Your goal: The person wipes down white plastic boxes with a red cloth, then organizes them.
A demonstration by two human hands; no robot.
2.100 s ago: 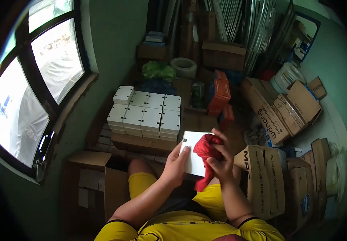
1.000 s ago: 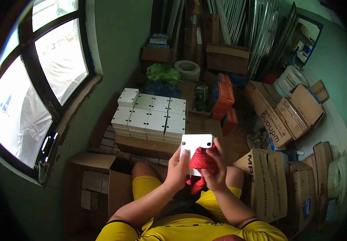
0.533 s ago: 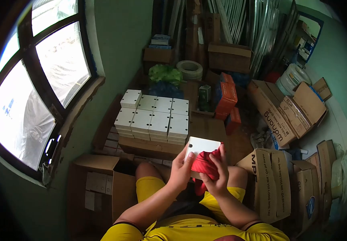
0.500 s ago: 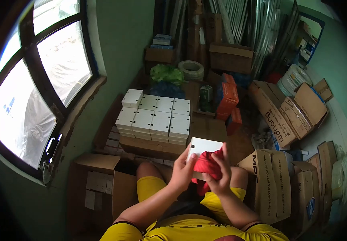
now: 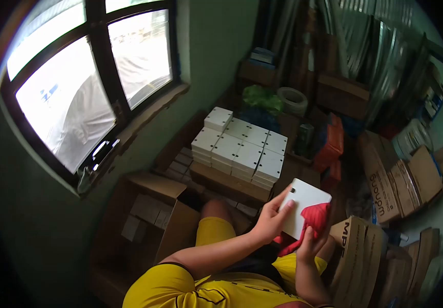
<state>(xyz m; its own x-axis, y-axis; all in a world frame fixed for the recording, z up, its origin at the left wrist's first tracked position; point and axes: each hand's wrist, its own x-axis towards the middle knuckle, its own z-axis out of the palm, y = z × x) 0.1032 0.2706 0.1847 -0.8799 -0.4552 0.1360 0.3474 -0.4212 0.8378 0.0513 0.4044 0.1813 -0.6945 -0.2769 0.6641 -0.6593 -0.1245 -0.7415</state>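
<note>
The left hand (image 5: pixel 268 222) is gripping the stiff, light, smooth white plate (image 5: pixel 306 204) by its edge with closed fingers, while the right hand (image 5: pixel 309 241) is pressing the soft red cloth (image 5: pixel 316 218) against it.

Daylight pours in through the window (image 5: pixel 78 87) at upper left, its panes blown out to white glare. The rest of the room is dim, deepest among the boxes at right. Fisheye bending curves every edge (corners vignetted black), and the frame shows slight motion blur.
</note>
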